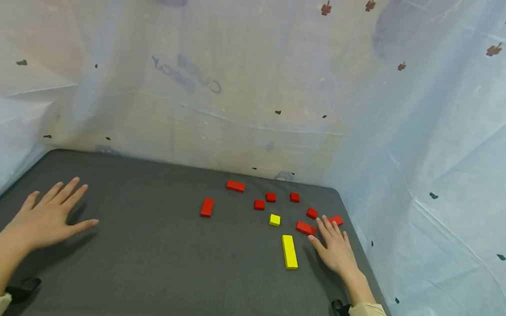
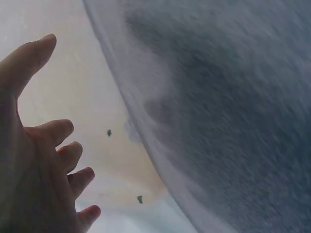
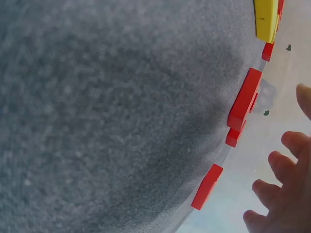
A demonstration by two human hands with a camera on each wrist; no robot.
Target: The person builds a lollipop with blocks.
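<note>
My left hand (image 1: 51,218) hovers over the left side of the dark table with fingers spread, holding nothing. In the left wrist view the same hand (image 2: 43,165) has only table and curtain around it. On the right, my other hand (image 1: 335,248) is also spread and grips nothing. Its fingertips overlap a red block (image 1: 336,220) in the head view, and a longer red block (image 1: 305,228) lies just left of them. A long yellow block (image 1: 289,252) lies left of the thumb. Beyond it sits a small yellow cube (image 1: 274,220).
Several small red cubes (image 1: 259,205) lie toward the back right of the grey table (image 1: 149,259). Two red blocks, one upright in view (image 1: 206,207) and one crosswise (image 1: 235,186), lie near the back middle. A pale patterned curtain (image 1: 242,77) surrounds the back and sides.
</note>
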